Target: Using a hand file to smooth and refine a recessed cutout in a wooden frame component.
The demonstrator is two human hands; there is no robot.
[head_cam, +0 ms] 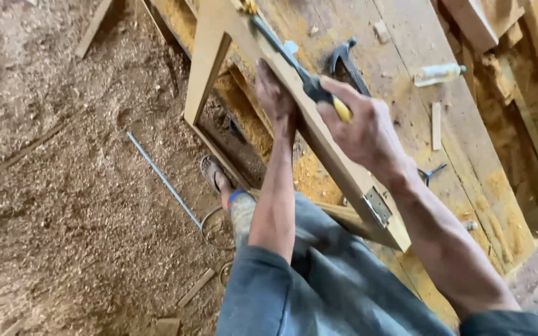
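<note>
The right hand [362, 127] is clamped on a yellow-handled tool [300, 71], its tip cut off at twelve o'clock. The left hand [274, 93] presses the wooden frame [344, 171]; its fingers are hidden behind the rail.

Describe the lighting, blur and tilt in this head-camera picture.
Head view: soft, even daylight, no harsh glare; the scene is tilted diagonally; the right hand on the black-and-yellow tool handle is slightly motion-blurred; the left hand and pale wooden frame stay fairly sharp.
</note>
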